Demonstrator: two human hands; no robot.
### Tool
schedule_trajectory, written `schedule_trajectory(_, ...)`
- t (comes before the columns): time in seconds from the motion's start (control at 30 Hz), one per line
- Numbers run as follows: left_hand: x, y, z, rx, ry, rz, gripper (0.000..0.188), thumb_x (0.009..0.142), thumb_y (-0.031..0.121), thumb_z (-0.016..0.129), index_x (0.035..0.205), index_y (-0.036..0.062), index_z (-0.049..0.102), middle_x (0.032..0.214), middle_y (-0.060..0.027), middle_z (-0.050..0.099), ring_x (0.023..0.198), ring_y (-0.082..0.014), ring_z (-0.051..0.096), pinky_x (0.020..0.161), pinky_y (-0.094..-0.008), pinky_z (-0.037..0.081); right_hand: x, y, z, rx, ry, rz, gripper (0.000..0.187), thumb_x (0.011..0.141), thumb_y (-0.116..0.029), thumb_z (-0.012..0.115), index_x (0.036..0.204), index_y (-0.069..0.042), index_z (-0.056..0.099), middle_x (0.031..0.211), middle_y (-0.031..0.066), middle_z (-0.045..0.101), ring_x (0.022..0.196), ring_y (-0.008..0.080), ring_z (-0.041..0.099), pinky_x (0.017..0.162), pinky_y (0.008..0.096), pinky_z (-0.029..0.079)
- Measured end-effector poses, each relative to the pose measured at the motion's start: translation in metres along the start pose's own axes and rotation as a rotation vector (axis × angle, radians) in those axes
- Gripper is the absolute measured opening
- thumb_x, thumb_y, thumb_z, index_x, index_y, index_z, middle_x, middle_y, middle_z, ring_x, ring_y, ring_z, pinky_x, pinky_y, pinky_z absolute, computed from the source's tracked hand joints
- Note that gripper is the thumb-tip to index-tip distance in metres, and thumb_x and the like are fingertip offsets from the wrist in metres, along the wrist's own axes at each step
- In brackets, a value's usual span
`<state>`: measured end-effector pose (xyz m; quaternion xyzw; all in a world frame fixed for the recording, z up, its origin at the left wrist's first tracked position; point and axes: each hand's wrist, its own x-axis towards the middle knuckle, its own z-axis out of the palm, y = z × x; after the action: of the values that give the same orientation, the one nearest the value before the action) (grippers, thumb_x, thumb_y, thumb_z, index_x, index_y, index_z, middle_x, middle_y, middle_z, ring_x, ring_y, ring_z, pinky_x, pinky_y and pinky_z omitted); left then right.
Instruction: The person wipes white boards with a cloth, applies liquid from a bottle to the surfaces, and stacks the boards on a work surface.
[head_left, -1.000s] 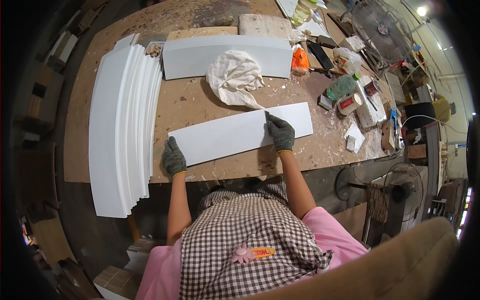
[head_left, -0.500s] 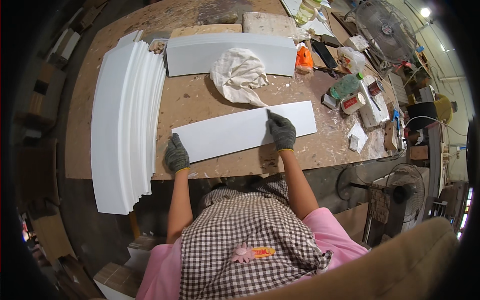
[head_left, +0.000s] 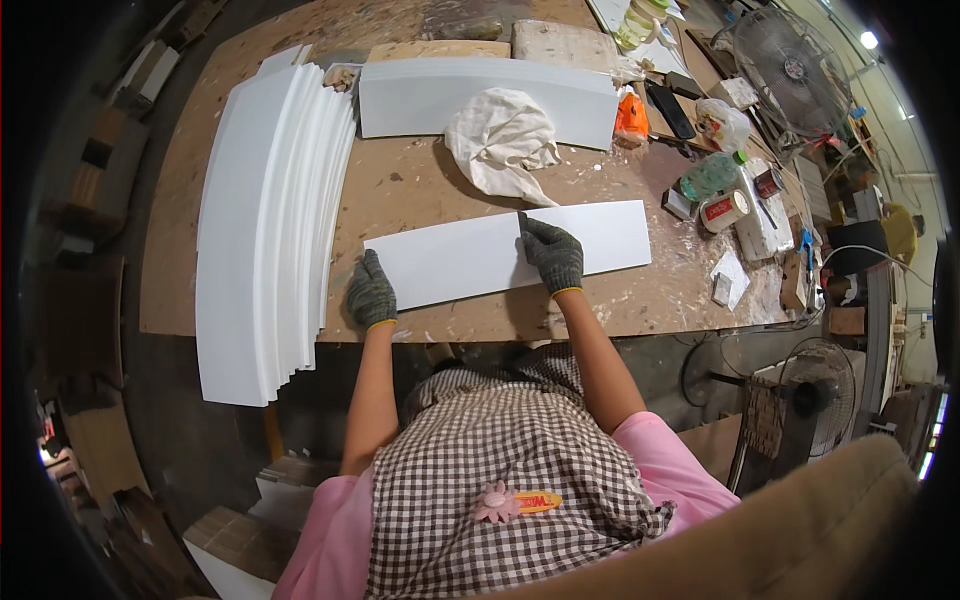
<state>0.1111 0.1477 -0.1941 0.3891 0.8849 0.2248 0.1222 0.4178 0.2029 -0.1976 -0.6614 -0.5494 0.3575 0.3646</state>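
A long white board (head_left: 450, 260) lies slightly slanted on the worktable in front of me. At its left end my left hand (head_left: 371, 292), in a dark knitted glove, is closed against the edge. My right hand (head_left: 552, 256), gloved alike, rests over the board right of its middle with the fingers pressed together. A small dark, flat piece (head_left: 522, 226) shows at those fingertips; its kind is unclear. Just beyond the board lies a crumpled white cloth (head_left: 500, 145), partly over a stack of white boards (head_left: 400, 104).
Another stack of white boards (head_left: 240, 240) overhangs the front edge of the brown worktable (head_left: 400, 190) at left. At right are a green bottle (head_left: 712, 176), a can (head_left: 724, 210), an orange packet (head_left: 631, 120) and a phone (head_left: 670, 110). Fans (head_left: 793, 72) stand beyond and beside the table.
My right hand has slid a little to the left along the board. My left hand stays at the board's left end. The whole view has shifted slightly.
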Motion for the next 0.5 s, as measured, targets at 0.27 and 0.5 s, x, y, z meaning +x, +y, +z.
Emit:
schedule_trajectory(0.27, -0.001, 0.006, -0.009, -0.007, -0.103, -0.077, 0.069, 0.095, 0.057, 0.025, 0.108, 0.0014, 0.064, 0.103, -0.0241, 0.065, 0.096, -0.041, 0.061, 0.084, -0.0496, 0.046, -0.007, -0.017, 0.0, 0.29, -0.083, 0.223, 0.025, 0.083, -0.015, 0.069, 0.107, -0.008, 0.072, 0.086, 0.0075, 0.073, 0.064, 0.0109, 0.063, 0.064, 0.0267, 0.052)
schedule_trajectory(0.5, 0.001, 0.004, -0.003, 0.023, -0.073, -0.058, 0.07, 0.096, 0.056, 0.023, 0.103, 0.0001, 0.066, 0.099, -0.0236, 0.066, 0.092, -0.0407, 0.063, 0.08, -0.0497, 0.048, -0.004, -0.009, 0.007, 0.292, -0.046, 0.183, 0.025, 0.083, -0.01, 0.071, 0.107, -0.003, 0.071, 0.079, 0.0037, 0.069, 0.058, 0.0072, 0.055, 0.054, 0.0231, 0.048)
